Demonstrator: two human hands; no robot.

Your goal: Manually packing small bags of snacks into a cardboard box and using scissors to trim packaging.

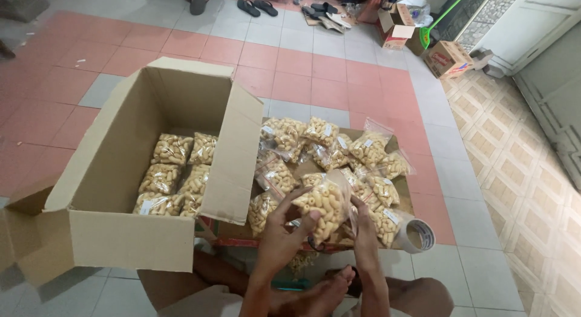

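Note:
My left hand (pixel 283 231) grips a clear bag of pale snack pieces (pixel 327 205) from below and the left side. On the bag's right side my right hand (pixel 363 223) holds its edge. The bag hovers above a pile of similar clear snack bags (pixel 330 150) lying on flattened cardboard (pixel 404 202) on the floor. To the left stands a large open cardboard box (pixel 115 232) with several snack bags (pixel 175 175) laid flat on its bottom.
A roll of clear tape (pixel 417 235) lies by the pile's right corner. My bare legs and foot (pixel 321 293) are folded beneath the hands. Small cardboard boxes (pixel 448 58), sandals (pixel 257 7) and a green-handled broom (pixel 442 17) sit at the far side of the tiled floor.

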